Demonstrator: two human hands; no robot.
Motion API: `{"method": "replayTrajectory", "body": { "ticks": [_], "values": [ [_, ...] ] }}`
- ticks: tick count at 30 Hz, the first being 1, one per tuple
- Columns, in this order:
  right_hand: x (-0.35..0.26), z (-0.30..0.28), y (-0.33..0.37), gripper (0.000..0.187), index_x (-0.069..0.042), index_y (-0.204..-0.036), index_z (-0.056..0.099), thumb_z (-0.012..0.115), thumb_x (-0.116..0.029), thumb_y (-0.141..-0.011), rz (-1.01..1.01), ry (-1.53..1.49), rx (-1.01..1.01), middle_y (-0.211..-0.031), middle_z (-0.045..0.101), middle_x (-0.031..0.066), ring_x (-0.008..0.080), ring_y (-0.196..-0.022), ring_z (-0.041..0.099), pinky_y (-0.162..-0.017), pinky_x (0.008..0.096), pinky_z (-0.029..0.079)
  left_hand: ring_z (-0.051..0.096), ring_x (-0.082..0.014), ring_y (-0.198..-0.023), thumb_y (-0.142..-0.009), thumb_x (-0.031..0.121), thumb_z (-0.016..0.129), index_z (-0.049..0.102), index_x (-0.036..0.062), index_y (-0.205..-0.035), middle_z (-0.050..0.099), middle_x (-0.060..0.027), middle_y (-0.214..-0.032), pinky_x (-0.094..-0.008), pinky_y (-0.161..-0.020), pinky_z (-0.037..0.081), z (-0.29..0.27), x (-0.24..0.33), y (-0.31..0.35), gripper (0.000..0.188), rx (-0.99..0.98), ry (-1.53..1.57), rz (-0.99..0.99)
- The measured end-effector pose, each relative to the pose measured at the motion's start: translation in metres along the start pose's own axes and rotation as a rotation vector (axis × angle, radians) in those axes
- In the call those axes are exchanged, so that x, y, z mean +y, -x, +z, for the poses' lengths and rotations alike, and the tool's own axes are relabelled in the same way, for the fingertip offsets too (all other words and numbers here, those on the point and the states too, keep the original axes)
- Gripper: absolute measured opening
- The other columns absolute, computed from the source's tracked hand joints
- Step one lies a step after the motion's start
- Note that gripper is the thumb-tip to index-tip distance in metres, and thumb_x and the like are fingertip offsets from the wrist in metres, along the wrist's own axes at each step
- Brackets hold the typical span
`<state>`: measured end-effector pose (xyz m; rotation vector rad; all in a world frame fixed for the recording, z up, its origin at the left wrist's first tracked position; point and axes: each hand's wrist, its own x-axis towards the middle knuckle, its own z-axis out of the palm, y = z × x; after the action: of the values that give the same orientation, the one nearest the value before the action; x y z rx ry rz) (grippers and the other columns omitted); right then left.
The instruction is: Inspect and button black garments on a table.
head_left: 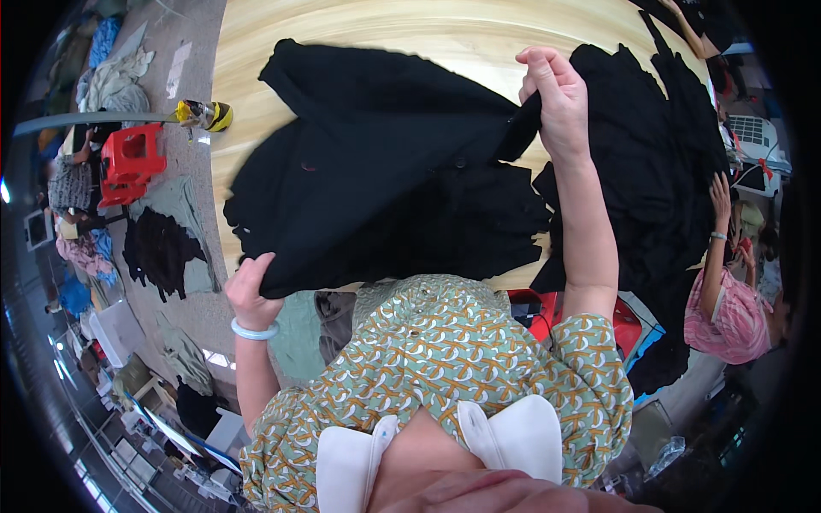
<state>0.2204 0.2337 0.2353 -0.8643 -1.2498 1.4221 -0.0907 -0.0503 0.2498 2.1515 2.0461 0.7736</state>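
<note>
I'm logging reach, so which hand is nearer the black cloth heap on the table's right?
Right. Your right hand, gripping the black garment, is beside the cloth heap's left edge; your left hand holds the garment's near-left edge, farther left.

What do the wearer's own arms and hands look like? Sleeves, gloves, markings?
Both hands ungloved. The left hand has a smooth, pale whitish-blue bangle at its wrist; the right hand shows no wrist jewellery. Short, loose pale-green fabric sleeves with an ochre-and-white curved print; forearms uncovered. No cables visible on either arm.
</note>
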Motion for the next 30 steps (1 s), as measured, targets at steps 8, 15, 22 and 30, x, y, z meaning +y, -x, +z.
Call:
{"method": "replayTrajectory", "body": {
  "ticks": [8, 15, 22, 30],
  "values": [
    [0.087, 0.006, 0.001, 0.018, -0.004, -0.081, 0.059, 0.056, -0.021, -0.084, -0.156, 0.633, -0.005, -0.064, 0.057, 0.0063, 0.0174, -0.058, 0.054, -0.054, 0.0268, 0.041, 0.056, -0.0320, -0.064, -0.057, 0.016, 0.070, 0.054, 0.0018, -0.095, 0.054, -0.0158, -0.073, -0.0369, -0.054, 0.045, 0.063, -0.022, 0.066, 0.043, -0.187, -0.120, -0.189],
    [0.141, 0.004, 0.092, 0.014, -0.002, -0.080, 0.058, 0.057, -0.016, -0.079, 0.154, 0.677, -0.405, -0.075, 0.060, 0.0156, 0.0290, -0.069, 0.060, -0.063, 0.0352, 0.046, 0.058, -0.0285, -0.069, -0.064, 0.031, 0.069, 0.054, 0.0024, -0.085, 0.055, -0.0129, -0.070, -0.0381, -0.061, 0.046, 0.099, -0.024, 0.080, 0.038, -0.897, 0.161, -0.575],
    [0.176, 0.058, 0.168, 0.029, -0.003, -0.091, 0.061, 0.063, -0.027, -0.075, 0.289, 0.669, -0.584, -0.082, 0.061, 0.0148, 0.0281, -0.074, 0.060, -0.066, 0.0347, 0.048, 0.055, -0.0283, -0.062, -0.078, 0.015, 0.058, 0.057, 0.0011, -0.077, 0.055, -0.0132, -0.069, -0.0350, -0.055, 0.043, 0.163, -0.005, -0.016, 0.014, -0.413, 0.465, -0.352],
    [0.173, 0.072, 0.181, 0.022, -0.003, -0.088, 0.062, 0.063, -0.019, -0.072, 0.296, 0.619, -0.418, -0.078, 0.061, 0.0149, 0.0291, -0.070, 0.059, -0.064, 0.0352, 0.047, 0.059, -0.0274, -0.067, -0.072, 0.027, 0.064, 0.062, 0.0012, -0.078, 0.061, -0.0140, -0.073, -0.0351, -0.062, 0.046, 0.221, -0.005, -0.053, 0.026, -0.818, 0.198, -0.383]
  ]
}}
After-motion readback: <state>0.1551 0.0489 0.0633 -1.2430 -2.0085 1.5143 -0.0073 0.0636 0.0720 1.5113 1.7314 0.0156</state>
